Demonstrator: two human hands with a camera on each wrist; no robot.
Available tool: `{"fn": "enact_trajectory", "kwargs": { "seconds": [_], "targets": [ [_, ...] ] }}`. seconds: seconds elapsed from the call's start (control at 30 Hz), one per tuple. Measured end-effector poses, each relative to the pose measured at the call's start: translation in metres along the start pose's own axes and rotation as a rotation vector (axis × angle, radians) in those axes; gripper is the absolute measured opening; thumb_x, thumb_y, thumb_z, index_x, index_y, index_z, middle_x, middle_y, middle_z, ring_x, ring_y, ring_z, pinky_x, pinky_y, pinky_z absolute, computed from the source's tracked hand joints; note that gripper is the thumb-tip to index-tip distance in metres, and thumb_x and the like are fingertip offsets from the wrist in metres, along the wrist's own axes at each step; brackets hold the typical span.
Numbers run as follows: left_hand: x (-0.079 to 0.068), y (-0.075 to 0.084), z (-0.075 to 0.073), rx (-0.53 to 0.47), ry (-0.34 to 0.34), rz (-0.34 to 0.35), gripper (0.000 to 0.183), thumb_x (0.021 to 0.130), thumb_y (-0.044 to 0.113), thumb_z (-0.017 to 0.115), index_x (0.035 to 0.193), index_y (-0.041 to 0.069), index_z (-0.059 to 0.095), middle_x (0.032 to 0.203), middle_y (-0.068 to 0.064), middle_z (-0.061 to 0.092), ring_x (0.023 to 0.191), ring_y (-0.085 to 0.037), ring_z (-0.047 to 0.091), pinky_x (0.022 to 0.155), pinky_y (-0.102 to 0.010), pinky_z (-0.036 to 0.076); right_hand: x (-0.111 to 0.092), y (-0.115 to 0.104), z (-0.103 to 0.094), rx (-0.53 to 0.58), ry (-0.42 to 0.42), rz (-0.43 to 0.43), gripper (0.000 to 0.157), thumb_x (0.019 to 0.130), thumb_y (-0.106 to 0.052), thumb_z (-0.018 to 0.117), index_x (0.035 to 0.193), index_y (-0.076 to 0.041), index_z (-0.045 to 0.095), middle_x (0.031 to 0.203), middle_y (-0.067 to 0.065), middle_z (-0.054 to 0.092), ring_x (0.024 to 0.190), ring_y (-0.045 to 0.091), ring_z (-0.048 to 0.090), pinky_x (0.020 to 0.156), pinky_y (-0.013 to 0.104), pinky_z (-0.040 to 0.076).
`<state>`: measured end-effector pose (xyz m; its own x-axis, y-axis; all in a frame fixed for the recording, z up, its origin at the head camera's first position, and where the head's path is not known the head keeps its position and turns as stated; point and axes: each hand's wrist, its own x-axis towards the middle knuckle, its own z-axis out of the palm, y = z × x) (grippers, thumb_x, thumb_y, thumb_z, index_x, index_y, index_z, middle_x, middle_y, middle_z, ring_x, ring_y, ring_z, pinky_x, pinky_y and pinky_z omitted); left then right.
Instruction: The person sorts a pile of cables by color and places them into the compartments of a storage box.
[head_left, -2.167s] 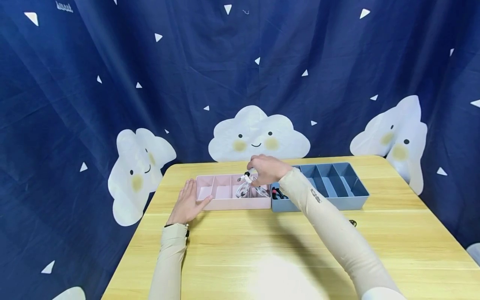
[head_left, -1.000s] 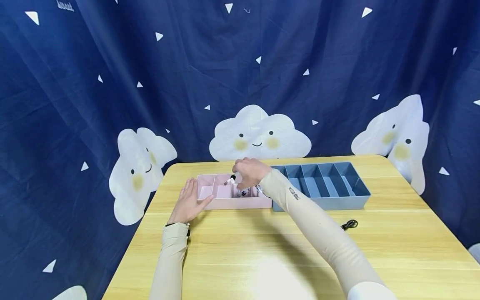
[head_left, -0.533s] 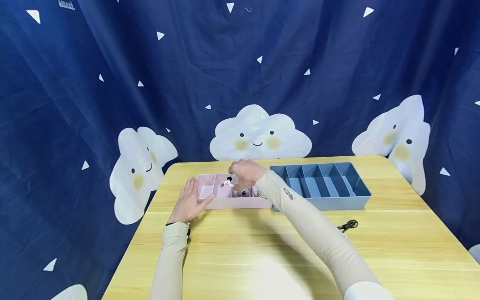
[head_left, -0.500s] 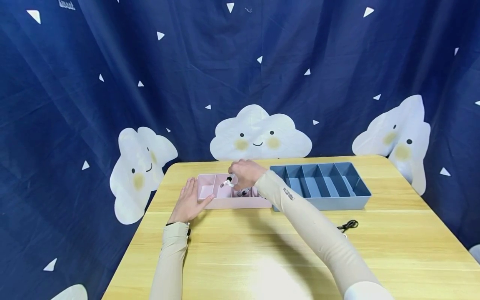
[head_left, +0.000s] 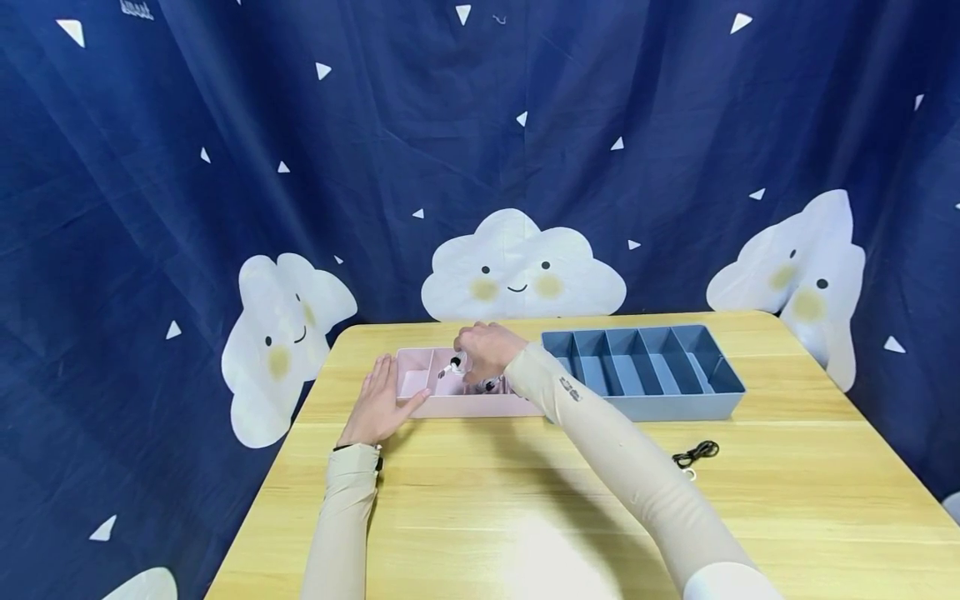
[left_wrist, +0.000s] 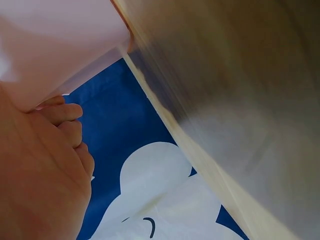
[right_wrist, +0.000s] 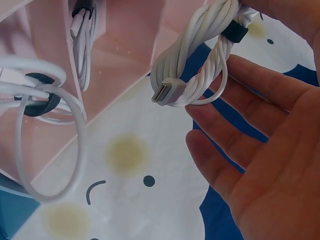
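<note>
My left hand [head_left: 375,408] rests against the left end of the pink divided box [head_left: 465,407], its fingers straight along the end wall and the thumb over the front rim. Over the second compartment from the left, my right hand [head_left: 483,350] pinches a coiled white charging cable [right_wrist: 172,55] between thumb and forefinger. A dark strap binds that coil, and its USB-C plug points away from the palm. The other right fingers are spread loosely. Farther right in the box lie two more strapped white cables, one slim bundle [right_wrist: 85,45] and one loose loop [right_wrist: 75,140].
A blue divided box [head_left: 675,407] stands against the pink box's right end; my right forearm hides its left part. On the wooden table [head_left: 450,500], in front of the blue box, lies a black coiled cable [head_left: 697,451] with a small white ring-shaped piece [head_left: 690,474] beside it.
My right hand has carried the white cable leftward and lower, from the box's right half to the second compartment. The forearm's shift uncovers the black cable. My left hand stays put.
</note>
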<state>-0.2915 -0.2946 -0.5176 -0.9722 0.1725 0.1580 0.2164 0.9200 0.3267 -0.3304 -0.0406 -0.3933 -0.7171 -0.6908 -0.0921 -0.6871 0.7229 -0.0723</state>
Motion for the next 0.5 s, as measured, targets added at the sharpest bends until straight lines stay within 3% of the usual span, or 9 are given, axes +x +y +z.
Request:
{"fn": "enact_trajectory", "kwargs": {
  "seconds": [0.5],
  "targets": [
    [0.0004,-0.0004,-0.0005,-0.01,-0.006,0.0,0.11,0.088,0.08,0.037,0.156,-0.003,0.012,0.166,-0.02,0.009,0.156,-0.035,0.006,0.125,-0.057,0.012,0.0084,-0.0047,0.0068,-0.035,-0.003,0.0,0.058,0.079,-0.038,0.079,0.13,-0.014,0.063,0.127,0.002,0.065,0.118,0.024,0.06,0.103,0.043,0.05]
  ]
}}
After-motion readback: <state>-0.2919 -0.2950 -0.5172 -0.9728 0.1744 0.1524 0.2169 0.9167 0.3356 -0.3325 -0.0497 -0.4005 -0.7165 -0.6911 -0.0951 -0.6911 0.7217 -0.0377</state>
